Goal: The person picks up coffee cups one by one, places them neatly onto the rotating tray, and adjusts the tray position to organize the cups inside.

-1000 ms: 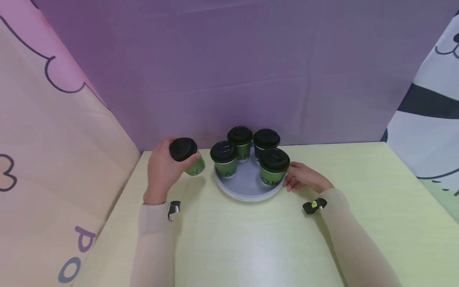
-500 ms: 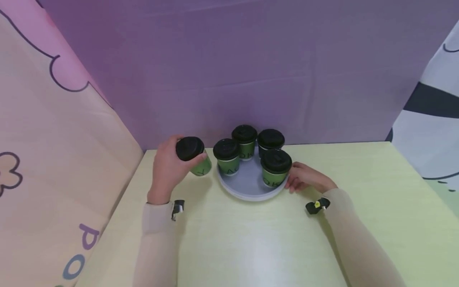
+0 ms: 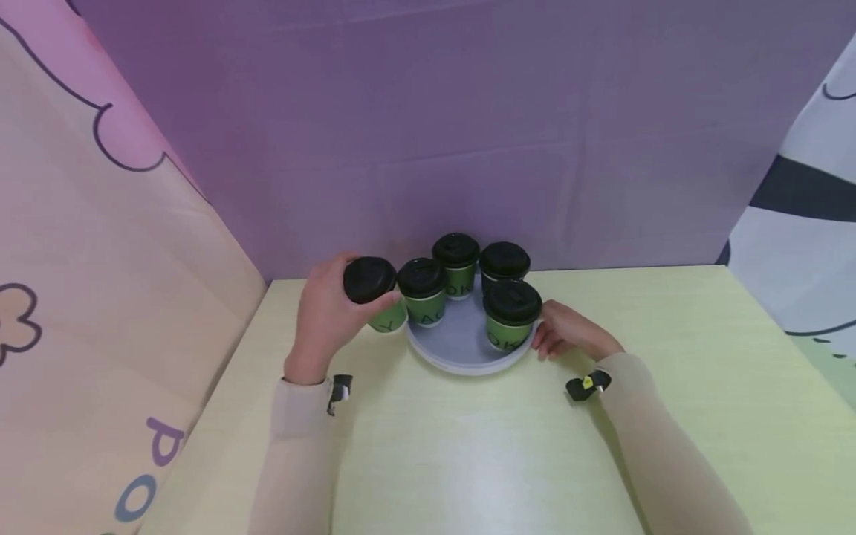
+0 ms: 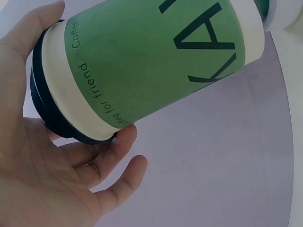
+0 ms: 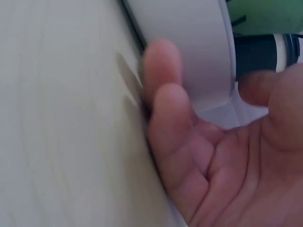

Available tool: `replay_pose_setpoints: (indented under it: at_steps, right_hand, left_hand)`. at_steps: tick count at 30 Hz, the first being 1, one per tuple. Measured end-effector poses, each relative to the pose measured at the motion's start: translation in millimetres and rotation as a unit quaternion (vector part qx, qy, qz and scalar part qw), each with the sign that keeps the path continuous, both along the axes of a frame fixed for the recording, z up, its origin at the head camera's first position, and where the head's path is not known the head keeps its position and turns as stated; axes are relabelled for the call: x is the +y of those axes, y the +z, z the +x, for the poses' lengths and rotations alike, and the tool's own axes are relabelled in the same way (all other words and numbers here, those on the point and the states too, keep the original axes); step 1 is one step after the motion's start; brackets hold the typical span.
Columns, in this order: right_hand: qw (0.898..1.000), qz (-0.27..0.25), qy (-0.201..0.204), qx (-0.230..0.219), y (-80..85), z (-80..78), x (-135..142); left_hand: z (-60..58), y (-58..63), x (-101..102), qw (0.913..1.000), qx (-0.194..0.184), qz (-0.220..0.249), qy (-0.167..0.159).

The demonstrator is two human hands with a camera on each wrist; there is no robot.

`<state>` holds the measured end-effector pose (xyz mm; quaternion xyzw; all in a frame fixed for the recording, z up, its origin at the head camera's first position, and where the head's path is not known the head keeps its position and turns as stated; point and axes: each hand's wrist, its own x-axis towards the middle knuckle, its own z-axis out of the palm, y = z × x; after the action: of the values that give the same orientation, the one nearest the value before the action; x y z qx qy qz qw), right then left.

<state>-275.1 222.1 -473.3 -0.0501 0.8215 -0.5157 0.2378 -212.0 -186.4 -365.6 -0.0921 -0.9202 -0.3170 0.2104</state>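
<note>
My left hand (image 3: 329,312) grips a green paper coffee cup (image 3: 388,319) around its black lid, thumb on the near side. In the left wrist view the cup (image 4: 151,56) shows its dark lettering and white bands. It is held just left of a round white tray (image 3: 461,364), beside the nearest cup (image 3: 424,308) there. My right hand (image 3: 571,331) is at the tray's right edge. The right wrist view shows its loosely bent fingers (image 5: 173,123) against the tray's side wall (image 5: 199,56), with the thumb near the rim.
Several lidded cups stand upright on the tray, including one at the back (image 3: 458,279), a darker one (image 3: 504,260) and one at the right front (image 3: 511,327). The pale wooden table (image 3: 455,453) meets a purple cloth backdrop (image 3: 414,148). Printed cloths flank both sides.
My left hand has moved right with the coffee cup, bringing it close beside the tray and its left cup. The right hand stays at the tray's edge. The head view has shifted slightly.
</note>
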Motion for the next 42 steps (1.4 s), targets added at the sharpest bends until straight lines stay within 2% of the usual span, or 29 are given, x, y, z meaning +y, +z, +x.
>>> replay_pose_setpoints:
  at_steps: [5, 9, 25, 35, 42]
  right_hand:
    - [1.000, -0.007, -0.026, 0.014, -2.8, -0.4, -2.6]
    - [0.999, -0.014, -0.028, 0.016, -3.3, -0.8, -2.8]
    - [1.000, -0.007, 0.005, 0.014, 1.9, 0.6, 0.0]
    - [1.000, -0.006, 0.023, 0.013, 3.9, 1.7, 1.2]
    - [1.000, -0.006, 0.017, 0.008, 3.5, 3.1, 3.0]
  left_hand:
    - [0.8, 0.3, 4.6, 0.9999, 0.010, 0.002, -0.013]
    - [1.9, 0.6, 6.3, 0.9998, 0.009, 0.003, -0.015]
    - [3.2, 2.6, 13.7, 0.9989, 0.030, -0.005, -0.035]
    - [1.0, -3.4, 24.1, 0.9986, 0.023, -0.006, -0.047]
    - [1.0, -5.9, 36.1, 0.9986, 0.011, 0.001, -0.052]
